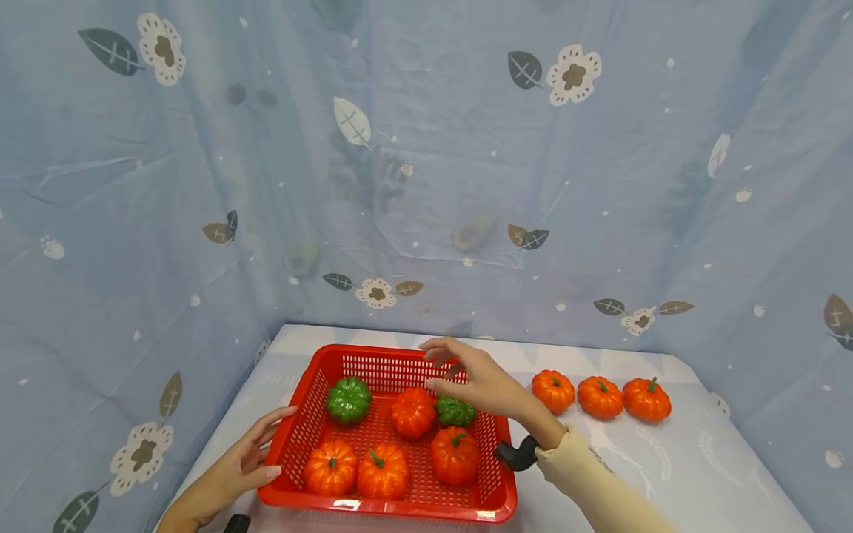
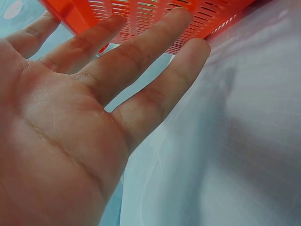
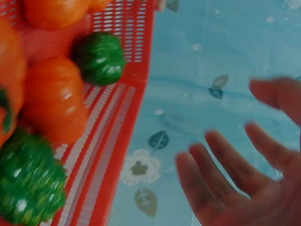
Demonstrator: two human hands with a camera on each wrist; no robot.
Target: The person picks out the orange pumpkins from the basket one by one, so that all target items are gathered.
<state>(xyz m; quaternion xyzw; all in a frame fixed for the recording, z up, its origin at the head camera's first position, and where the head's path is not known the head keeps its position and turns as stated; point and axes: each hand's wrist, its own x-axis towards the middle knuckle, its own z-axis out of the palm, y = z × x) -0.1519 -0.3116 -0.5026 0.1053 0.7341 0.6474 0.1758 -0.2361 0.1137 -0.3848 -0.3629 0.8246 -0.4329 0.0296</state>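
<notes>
Steadiness is best given to the red basket (image 1: 373, 506) on the white table (image 1: 706, 481) by light, even pressure at its sides, so that the pumpkins (image 1: 384, 474) inside are not knocked. The left hand (image 1: 243, 463) is held at the basket's left side, fingers spread and nothing gripped; whether contact is made cannot be told. The right hand (image 1: 478, 374) is poised above the right rear part, thumb and loosely bent fingers apart, nothing held
</notes>
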